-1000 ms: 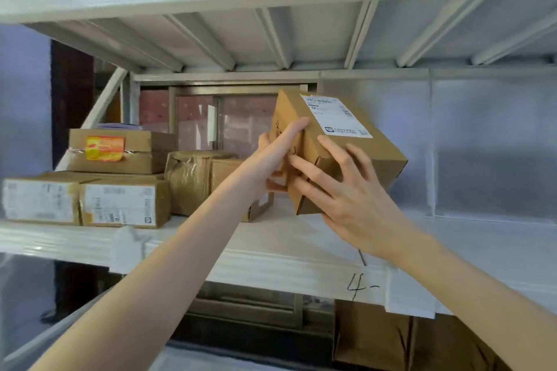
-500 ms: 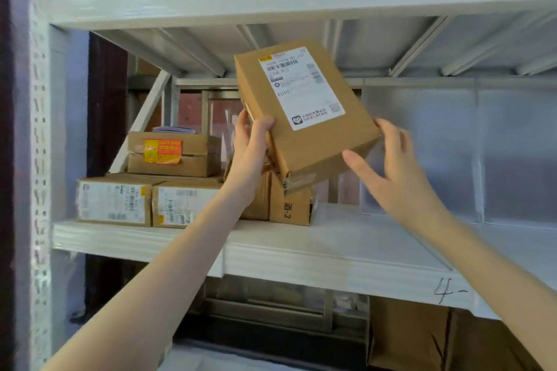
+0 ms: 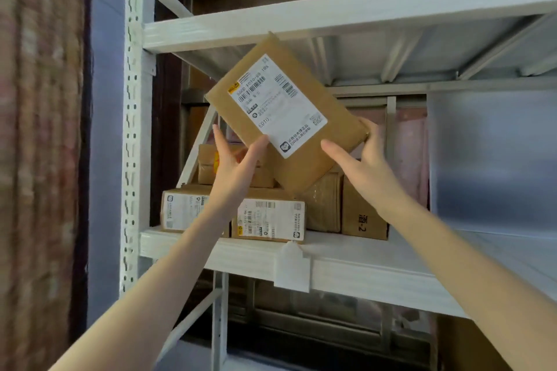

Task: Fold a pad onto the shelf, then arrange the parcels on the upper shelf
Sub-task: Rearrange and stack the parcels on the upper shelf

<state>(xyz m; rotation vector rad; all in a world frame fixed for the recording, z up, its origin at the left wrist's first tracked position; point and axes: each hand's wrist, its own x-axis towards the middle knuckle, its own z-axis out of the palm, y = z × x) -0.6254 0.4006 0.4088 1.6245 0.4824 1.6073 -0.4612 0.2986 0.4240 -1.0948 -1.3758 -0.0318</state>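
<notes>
A brown cardboard parcel (image 3: 304, 156) with a white shipping label hangs tilted in the air above the stacked parcels. My left hand (image 3: 235, 166) grips its lower left edge, thumb on the labelled face. My right hand (image 3: 364, 159) holds its lower right corner, thumb in front and fingers behind. The white shelf (image 3: 355, 268) below carries two flat labelled parcels (image 3: 271, 220) at the front left. A smaller box with an orange sticker (image 3: 211, 166) lies on top of them. A plastic-wrapped parcel (image 3: 324, 205) and a plain box (image 3: 364, 217) stand to the right.
The upper shelf beam (image 3: 346, 12) runs just above the held parcel's top corner. A perforated white upright (image 3: 132, 117) stands at the left, a brick wall beyond it. The shelf to the right of the plain box is bare. A white tag (image 3: 292, 268) hangs from the shelf's front edge.
The held parcel has moved left and up, turning so its labelled face points at me. My right hand shifted from its side onto the lower right corner. The view swung left.
</notes>
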